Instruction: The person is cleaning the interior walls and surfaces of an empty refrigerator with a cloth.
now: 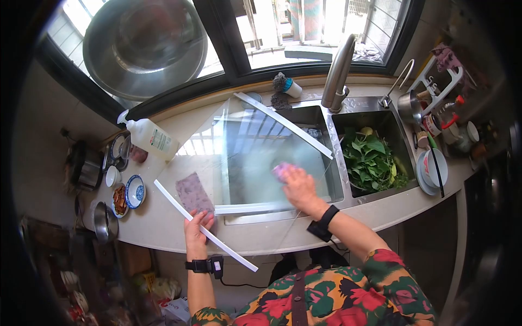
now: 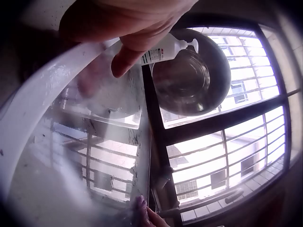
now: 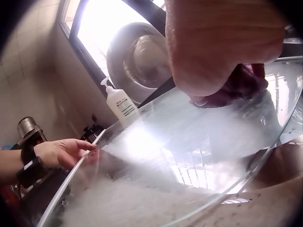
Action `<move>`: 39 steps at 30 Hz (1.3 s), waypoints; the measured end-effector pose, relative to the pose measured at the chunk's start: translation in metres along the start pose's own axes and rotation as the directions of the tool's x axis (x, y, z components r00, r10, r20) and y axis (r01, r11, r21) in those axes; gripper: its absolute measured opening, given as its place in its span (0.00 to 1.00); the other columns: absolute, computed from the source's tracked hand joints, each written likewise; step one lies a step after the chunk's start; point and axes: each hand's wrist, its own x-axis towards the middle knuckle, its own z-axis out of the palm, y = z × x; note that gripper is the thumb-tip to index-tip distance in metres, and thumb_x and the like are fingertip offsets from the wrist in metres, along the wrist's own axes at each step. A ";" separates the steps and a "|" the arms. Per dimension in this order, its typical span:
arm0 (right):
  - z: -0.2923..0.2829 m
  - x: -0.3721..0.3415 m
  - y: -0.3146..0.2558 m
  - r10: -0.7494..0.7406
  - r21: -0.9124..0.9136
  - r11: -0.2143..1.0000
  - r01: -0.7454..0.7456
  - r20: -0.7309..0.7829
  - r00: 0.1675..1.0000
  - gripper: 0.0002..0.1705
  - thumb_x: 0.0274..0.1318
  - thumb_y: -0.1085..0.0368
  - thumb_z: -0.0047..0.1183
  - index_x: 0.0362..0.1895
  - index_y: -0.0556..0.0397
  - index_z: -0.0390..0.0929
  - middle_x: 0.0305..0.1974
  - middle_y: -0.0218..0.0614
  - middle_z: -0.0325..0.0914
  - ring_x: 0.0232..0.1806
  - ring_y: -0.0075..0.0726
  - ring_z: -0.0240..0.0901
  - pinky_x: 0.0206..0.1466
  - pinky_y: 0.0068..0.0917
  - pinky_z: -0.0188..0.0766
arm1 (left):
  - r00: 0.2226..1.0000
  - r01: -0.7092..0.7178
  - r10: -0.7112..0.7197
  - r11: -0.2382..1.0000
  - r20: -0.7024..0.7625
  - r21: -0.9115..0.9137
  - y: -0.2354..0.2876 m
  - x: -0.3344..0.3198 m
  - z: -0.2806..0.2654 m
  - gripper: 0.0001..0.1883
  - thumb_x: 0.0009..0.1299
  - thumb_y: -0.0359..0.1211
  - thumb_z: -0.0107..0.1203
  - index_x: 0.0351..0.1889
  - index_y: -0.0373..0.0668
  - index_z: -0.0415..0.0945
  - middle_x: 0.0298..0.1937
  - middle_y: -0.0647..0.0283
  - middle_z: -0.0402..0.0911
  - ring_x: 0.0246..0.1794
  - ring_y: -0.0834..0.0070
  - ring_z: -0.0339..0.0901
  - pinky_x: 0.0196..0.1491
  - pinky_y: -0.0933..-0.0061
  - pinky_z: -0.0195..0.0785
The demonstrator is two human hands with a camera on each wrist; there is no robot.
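A clear glass panel point(image 1: 251, 176) with white edge strips point(image 1: 285, 126) lies tilted over the counter and the left sink basin. My left hand point(image 1: 199, 227) grips its near left edge at a white strip, the thumb above the glass in the left wrist view. With my right hand point(image 1: 302, 191) I hold a bunched purple cloth point(image 1: 281, 171) against the glass, right of its middle. Cloudy streaks cover the surface in the right wrist view. Beyond my left fingers, a flat patterned purple cloth point(image 1: 193, 191) shows beside the strip.
Green leafy vegetables point(image 1: 371, 160) fill the right basin below the faucet point(image 1: 337, 76). A white pump bottle point(image 1: 148, 137) stands at the back left, near bowls point(image 1: 135, 191). Plates and a bowl point(image 1: 433, 169) sit at the right edge. A large metal basin point(image 1: 145, 46) leans at the window.
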 end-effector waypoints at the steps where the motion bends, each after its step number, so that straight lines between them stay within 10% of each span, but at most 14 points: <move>1: 0.002 0.000 0.000 -0.138 0.022 0.990 0.139 -0.014 0.990 0.27 0.46 0.62 0.50 0.54 0.50 0.64 0.57 0.42 0.61 0.57 0.51 0.58 0.52 0.52 0.60 | 0.999 -0.032 0.032 0.999 -0.031 0.029 -0.002 0.000 -0.001 0.26 0.58 0.24 0.54 0.52 0.40 0.54 0.41 0.50 0.71 0.33 0.59 0.77 0.32 0.64 0.76; 7: -0.004 0.041 0.062 0.224 -0.224 0.949 -0.221 -0.012 0.975 0.28 0.49 0.61 0.48 0.57 0.50 0.61 0.60 0.41 0.58 0.61 0.50 0.54 0.56 0.50 0.58 | 0.993 -0.074 0.083 0.991 -0.079 0.108 -0.006 -0.005 -0.003 0.30 0.57 0.23 0.54 0.55 0.39 0.51 0.47 0.51 0.66 0.36 0.61 0.74 0.33 0.66 0.74; 12: -0.011 0.024 0.045 -0.089 0.049 0.995 0.087 0.024 0.996 0.20 0.42 0.64 0.54 0.45 0.53 0.72 0.47 0.42 0.70 0.47 0.48 0.67 0.46 0.40 0.67 | 0.924 -0.278 0.320 0.939 -0.211 0.204 -0.008 -0.023 0.004 0.33 0.57 0.21 0.52 0.61 0.39 0.50 0.55 0.52 0.62 0.49 0.64 0.68 0.48 0.69 0.66; 14: -0.022 0.037 0.049 0.081 0.122 0.988 -0.090 0.075 0.994 0.20 0.42 0.63 0.55 0.43 0.54 0.73 0.45 0.43 0.72 0.45 0.49 0.69 0.45 0.39 0.67 | 0.680 -0.585 0.696 0.705 -0.231 0.402 -0.002 -0.053 0.028 0.30 0.57 0.20 0.49 0.60 0.36 0.54 0.52 0.56 0.65 0.47 0.70 0.68 0.47 0.73 0.66; 18: -0.035 0.049 0.062 0.311 0.465 0.818 -0.339 0.137 0.940 0.21 0.42 0.59 0.55 0.41 0.57 0.75 0.38 0.50 0.75 0.40 0.52 0.72 0.46 0.37 0.67 | 0.896 -0.430 0.420 0.902 0.144 0.044 -0.012 -0.105 0.107 0.26 0.57 0.21 0.49 0.57 0.34 0.60 0.56 0.56 0.64 0.55 0.70 0.62 0.54 0.73 0.59; 21: -0.050 0.066 0.107 0.323 0.459 0.843 -0.279 -0.018 0.946 0.22 0.43 0.56 0.54 0.42 0.56 0.75 0.37 0.51 0.75 0.42 0.53 0.71 0.46 0.36 0.68 | 0.894 -0.249 0.196 0.965 0.402 0.085 -0.036 -0.125 0.151 0.26 0.57 0.23 0.51 0.56 0.34 0.62 0.56 0.57 0.65 0.56 0.69 0.63 0.55 0.72 0.59; 29: -0.129 0.156 0.236 0.465 0.289 0.876 -0.386 -0.299 0.833 0.18 0.56 0.56 0.44 0.46 0.52 0.74 0.41 0.47 0.75 0.47 0.47 0.72 0.47 0.34 0.68 | 0.814 -0.553 0.318 0.680 0.487 0.481 -0.093 -0.087 0.243 0.22 0.56 0.29 0.52 0.51 0.38 0.69 0.54 0.52 0.67 0.53 0.62 0.67 0.51 0.67 0.65; 31: -0.123 0.182 0.266 0.392 0.255 0.913 -0.319 -0.333 0.858 0.19 0.57 0.53 0.42 0.45 0.50 0.75 0.40 0.47 0.76 0.46 0.47 0.72 0.46 0.34 0.68 | 0.683 -0.704 0.521 0.283 0.512 0.651 -0.109 -0.066 0.269 0.23 0.53 0.30 0.56 0.50 0.38 0.70 0.53 0.51 0.68 0.50 0.60 0.69 0.51 0.70 0.64; 33: -0.133 0.203 0.269 0.364 0.287 0.900 -0.328 -0.084 0.927 0.17 0.54 0.53 0.45 0.41 0.49 0.77 0.35 0.49 0.76 0.42 0.48 0.74 0.44 0.35 0.69 | 0.675 -0.681 0.572 0.239 0.466 0.692 -0.118 -0.053 0.289 0.22 0.53 0.32 0.57 0.48 0.40 0.70 0.49 0.50 0.69 0.47 0.57 0.70 0.49 0.67 0.64; 35: -0.136 0.222 0.264 0.382 -0.089 0.921 -0.379 0.017 0.924 0.16 0.51 0.54 0.45 0.36 0.50 0.79 0.36 0.48 0.77 0.42 0.50 0.74 0.44 0.39 0.69 | 0.746 -0.589 0.479 0.150 0.462 0.794 -0.119 -0.046 0.301 0.20 0.54 0.34 0.56 0.46 0.44 0.71 0.44 0.53 0.70 0.43 0.58 0.70 0.45 0.64 0.65; 39: -0.132 0.237 0.258 0.477 -0.218 0.854 -0.472 -0.031 0.878 0.16 0.51 0.58 0.44 0.33 0.54 0.80 0.36 0.51 0.76 0.44 0.52 0.73 0.47 0.40 0.69 | 0.822 -0.540 0.453 0.424 0.346 0.727 -0.107 -0.042 0.311 0.07 0.58 0.34 0.53 0.34 0.46 0.73 0.34 0.56 0.69 0.39 0.58 0.70 0.39 0.62 0.65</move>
